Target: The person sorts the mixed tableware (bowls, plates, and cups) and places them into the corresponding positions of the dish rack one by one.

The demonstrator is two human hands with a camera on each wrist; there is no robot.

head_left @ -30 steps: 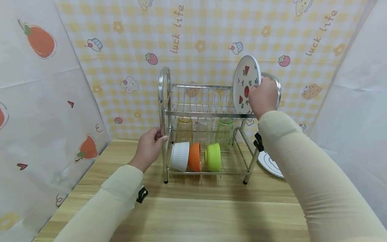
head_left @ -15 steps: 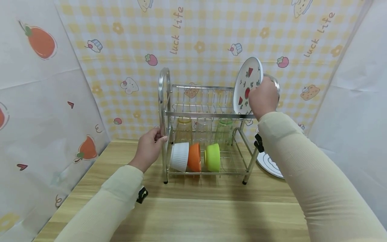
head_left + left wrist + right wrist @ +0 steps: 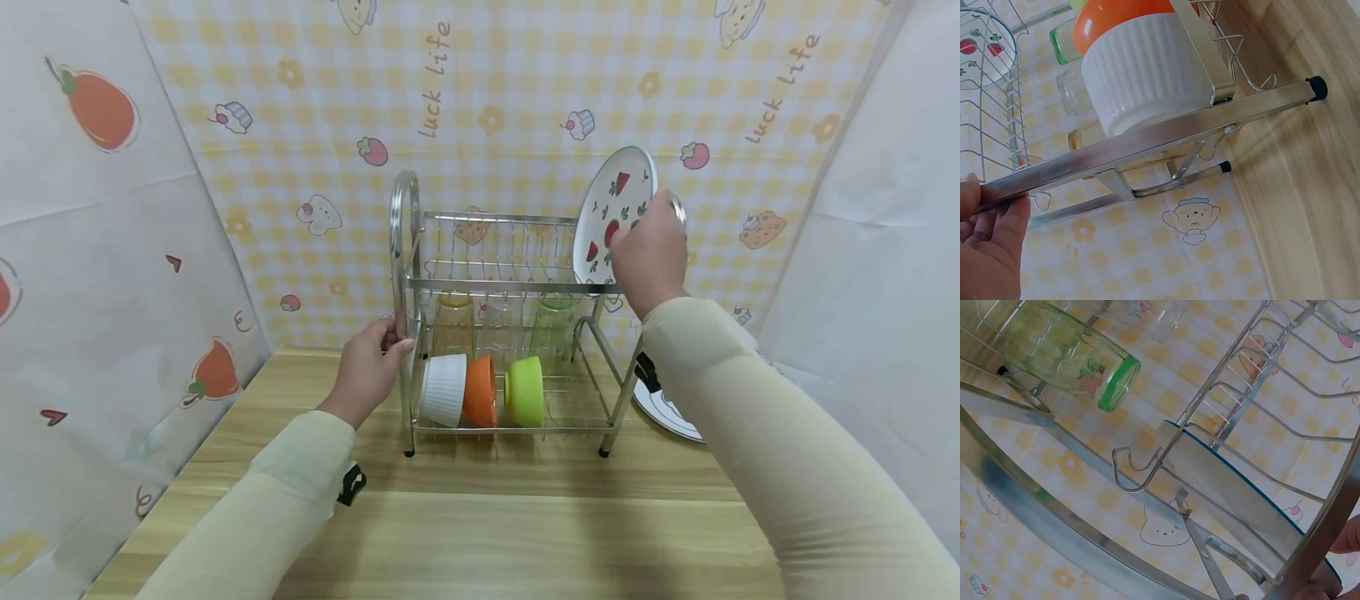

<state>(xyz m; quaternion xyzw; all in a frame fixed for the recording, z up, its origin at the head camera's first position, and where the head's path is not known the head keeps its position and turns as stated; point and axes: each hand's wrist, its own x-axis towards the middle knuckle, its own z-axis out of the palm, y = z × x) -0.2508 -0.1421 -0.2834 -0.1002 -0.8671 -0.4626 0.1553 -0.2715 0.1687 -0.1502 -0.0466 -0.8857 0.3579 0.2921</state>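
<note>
My right hand (image 3: 651,254) grips the near edge of a white plate (image 3: 600,212) printed with red fruit and green leaves. The plate stands on edge in the right end of the upper tier of a metal dish rack (image 3: 517,287). From the right wrist its blue-rimmed edge (image 3: 1241,478) shows between the wires, fingers at the lower right corner. My left hand (image 3: 367,367) pinches the rack's left upright, thumb in front and fingers behind. Below, a white ribbed bowl (image 3: 444,390), an orange bowl (image 3: 480,392) and a lime green bowl (image 3: 525,392) lie on their sides.
Behind the bowls stand a yellow glass (image 3: 453,323), a clear glass (image 3: 501,323) and a green glass (image 3: 553,323), upside down. A white plate with dark line drawing (image 3: 663,412) lies on the wooden table (image 3: 480,533) right of the rack, partly behind my sleeve.
The fruit plate has turned slightly, showing more of its face, and sits a little lower in view with my right hand. My left hand keeps its hold on the upright.
</note>
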